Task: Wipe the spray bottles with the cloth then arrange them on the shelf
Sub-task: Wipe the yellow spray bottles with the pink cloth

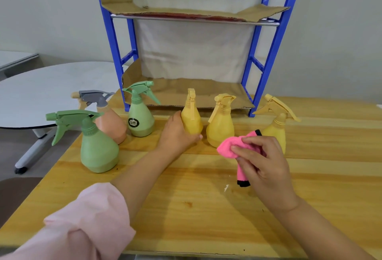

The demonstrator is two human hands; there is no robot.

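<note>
Several spray bottles stand on the wooden table (186, 208) in front of a blue shelf (268, 57) lined with cardboard. My left hand (175, 133) wraps around the base of the left yellow bottle (191, 119). A second yellow bottle (221, 127) and a third yellow bottle (276, 129) stand to its right. My right hand (262, 160) grips a pink cloth (231, 146) with black trim, just in front of the third one. Two green bottles (99, 148) (140, 119) and a peach bottle (111, 125) with a grey trigger stand at the left.
A round white table (41, 98) on a wheeled leg stands left of the wooden table. Both cardboard-lined shelf levels (196, 11) hold no bottles. A small white scrap (226, 187) lies on the wood near my right wrist.
</note>
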